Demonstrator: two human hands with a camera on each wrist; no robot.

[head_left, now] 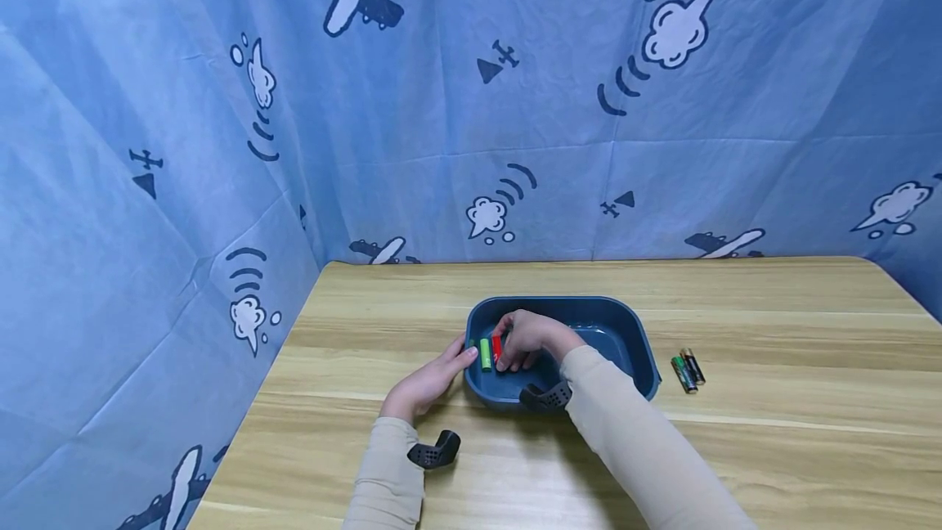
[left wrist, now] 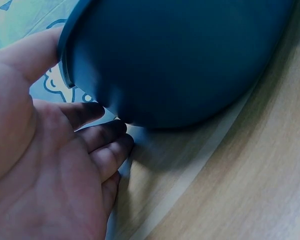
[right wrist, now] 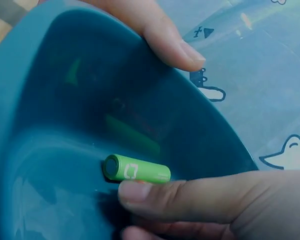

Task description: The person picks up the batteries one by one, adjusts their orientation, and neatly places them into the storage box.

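Observation:
A dark blue plastic basin (head_left: pixel 515 401) sits on the table. At its left end my left hand (head_left: pixel 434 379) holds the rim, the thumb over the edge and the fingertips (left wrist: pixel 122 145) against the outer wall. Inside the basin my right hand (head_left: pixel 526 339) pinches a red battery (head_left: pixel 496 346) between thumb and fingers. In the right wrist view the thumb (right wrist: pixel 140 192) hides nearly all of that battery. Just left of it lies a green battery (right wrist: pixel 140 169) on the basin floor, close to the end wall.
Two thinner batteries, green-and-black (head_left: pixel 684 375) and black-and-gold (head_left: pixel 693 366), lie side by side on the wooden table (head_left: pixel 795 415) right of the basin. A blue curtain (head_left: pixel 412 105) with airplane prints hangs behind the table and along its left side.

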